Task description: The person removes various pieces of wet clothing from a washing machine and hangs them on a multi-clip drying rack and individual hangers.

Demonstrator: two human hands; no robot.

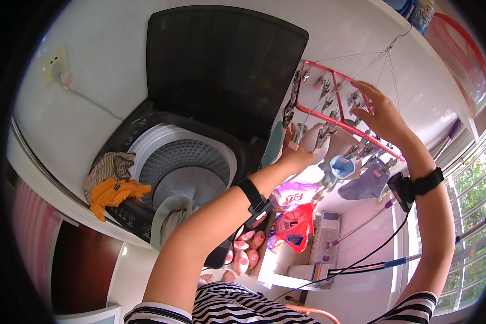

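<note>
A red-framed clip hanger with several metal clips hangs by thin cords at the right. My left hand is raised at its near left corner, fingers curled about a metal clip and beside a pale cloth item. Whether it grips either is hard to tell. On the hanger's far right side, my right hand has thumb and fingers apart near the red bar. A blue sock and a grey-purple cloth hang from nearer clips.
Left stands a top-loading washing machine, lid raised. Striped cloth and orange cloth lie on its rim. Below the hanger are detergent bags, pink-capped bottles and a flat mop head. A cable trails from my right wrist.
</note>
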